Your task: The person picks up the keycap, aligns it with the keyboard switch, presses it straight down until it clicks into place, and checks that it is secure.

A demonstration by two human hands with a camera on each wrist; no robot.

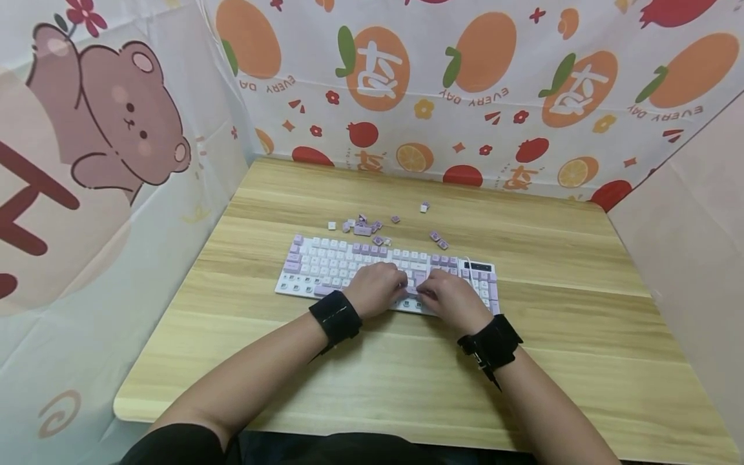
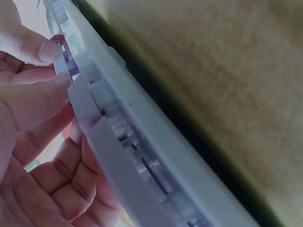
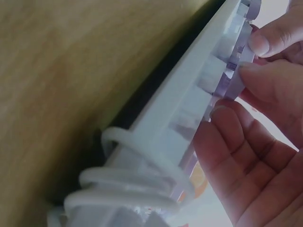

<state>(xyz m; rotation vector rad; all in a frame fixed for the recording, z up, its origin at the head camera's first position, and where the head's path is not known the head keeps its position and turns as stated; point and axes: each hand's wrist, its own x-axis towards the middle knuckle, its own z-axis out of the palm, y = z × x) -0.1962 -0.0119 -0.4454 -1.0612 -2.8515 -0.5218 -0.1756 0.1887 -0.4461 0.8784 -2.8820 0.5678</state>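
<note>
Head view: keyboard lies flat on worktop, probably so both hands reach keys easily. Left hand and right hand meet over near rows, fingers curled. Loose keycaps lie beyond, maybe kept out of hands' way.

Left wrist view: left hand pinches purple keycap, likely to steady it; keycap is at fingertips.

Right wrist view: right hand nearly closed, pinching same keycap, between both thumbs.
</note>
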